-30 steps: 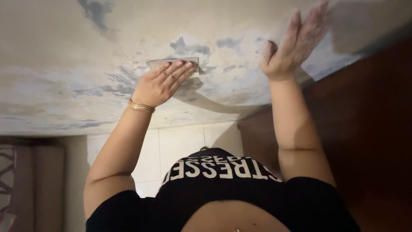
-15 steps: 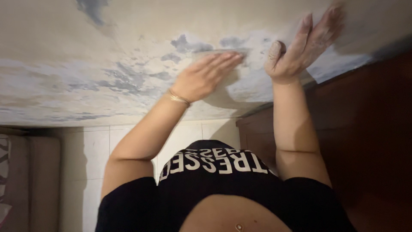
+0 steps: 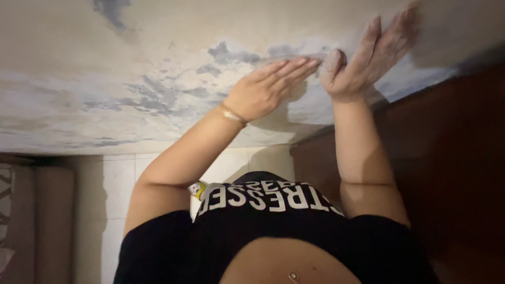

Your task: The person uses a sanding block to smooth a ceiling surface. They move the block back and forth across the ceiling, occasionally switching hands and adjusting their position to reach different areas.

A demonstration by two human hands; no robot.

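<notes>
the left hand (image 3: 263, 94) has slid right across the patchy wall (image 3: 131, 79) and now lies flat beside the right hand (image 3: 363, 63), grip wide and empty; the right hand stays pressed open on the wall, holding nothing, so both palms now work the same patch

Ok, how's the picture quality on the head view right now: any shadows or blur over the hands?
Head view: dim, warm light; the left hand and right hand both throw soft shadows on the patchy wall; the right fingertips look slightly smeared; the brown surface at right is nearly black; no glare.
</notes>
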